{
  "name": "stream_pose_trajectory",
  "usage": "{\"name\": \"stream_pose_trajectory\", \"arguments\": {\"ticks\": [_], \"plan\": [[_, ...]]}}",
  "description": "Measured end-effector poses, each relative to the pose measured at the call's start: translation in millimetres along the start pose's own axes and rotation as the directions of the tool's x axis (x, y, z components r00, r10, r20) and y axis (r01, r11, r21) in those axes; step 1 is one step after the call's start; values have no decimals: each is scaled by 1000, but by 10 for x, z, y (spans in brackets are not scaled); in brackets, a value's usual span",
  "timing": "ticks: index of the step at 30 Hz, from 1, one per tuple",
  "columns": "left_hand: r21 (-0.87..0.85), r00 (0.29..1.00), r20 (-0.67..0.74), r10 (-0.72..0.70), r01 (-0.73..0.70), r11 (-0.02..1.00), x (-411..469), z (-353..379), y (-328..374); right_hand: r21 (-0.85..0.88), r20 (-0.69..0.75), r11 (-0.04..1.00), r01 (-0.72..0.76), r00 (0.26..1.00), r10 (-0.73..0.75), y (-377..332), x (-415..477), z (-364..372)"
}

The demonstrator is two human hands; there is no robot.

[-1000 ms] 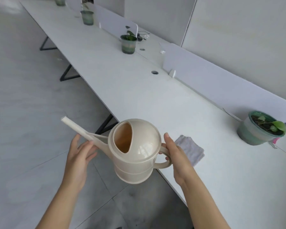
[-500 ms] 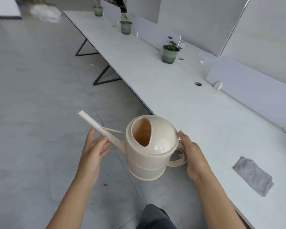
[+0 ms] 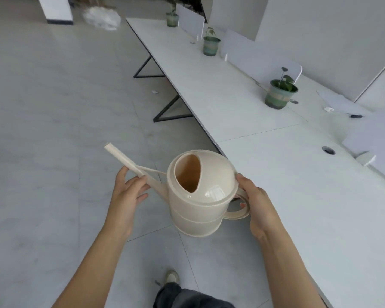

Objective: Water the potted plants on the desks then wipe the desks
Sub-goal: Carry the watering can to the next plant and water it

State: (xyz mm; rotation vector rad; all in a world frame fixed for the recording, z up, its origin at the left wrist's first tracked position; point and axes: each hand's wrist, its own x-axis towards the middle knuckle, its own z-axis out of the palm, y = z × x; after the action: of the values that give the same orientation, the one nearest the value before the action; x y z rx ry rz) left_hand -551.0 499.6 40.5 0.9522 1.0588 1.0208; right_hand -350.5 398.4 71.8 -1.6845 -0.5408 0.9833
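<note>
Two hands on the cream plastic watering can: domed top, oval fill hole, long straight spout, loop handle. It's held over the floor, just off the near edge of the tabletop; right hand wraps the handle, left hand fingers, loosely spread, prop the spout.

1 shoe rests on grey floor tiles.

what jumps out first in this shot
A glossy cream plastic watering can sits lower centre, held over the floor: the right hand grips its loop handle, the left hand touches its long spout. To the right runs a long white desk bearing green plant pots.
</note>
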Motion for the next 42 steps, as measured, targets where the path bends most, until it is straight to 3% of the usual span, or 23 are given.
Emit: {"name": "stream_pose_trajectory", "arguments": {"ticks": [10,17,25,32,42], "plan": [[26,998,29,58,-59,998,1756,63,581,54,-106,998,-31,994,36,-753,1548,896],[46,979,199,51,-62,997,3003,-45,882,137,-266,990,-29,962,65,-1024,2354,1475],[121,885,465,-18,-44,992,4233,131,1253,229,-477,973,-35,867,143,-1284,2841,1925],[160,795,597,-108,14,987,4827,709,1155,249,-585,968,-30,792,175,-1421,3051,1931],[240,696,695,-179,10,971,5490,2023,798,339,-623,940,45,759,189,-1485,3884,1226]]}}
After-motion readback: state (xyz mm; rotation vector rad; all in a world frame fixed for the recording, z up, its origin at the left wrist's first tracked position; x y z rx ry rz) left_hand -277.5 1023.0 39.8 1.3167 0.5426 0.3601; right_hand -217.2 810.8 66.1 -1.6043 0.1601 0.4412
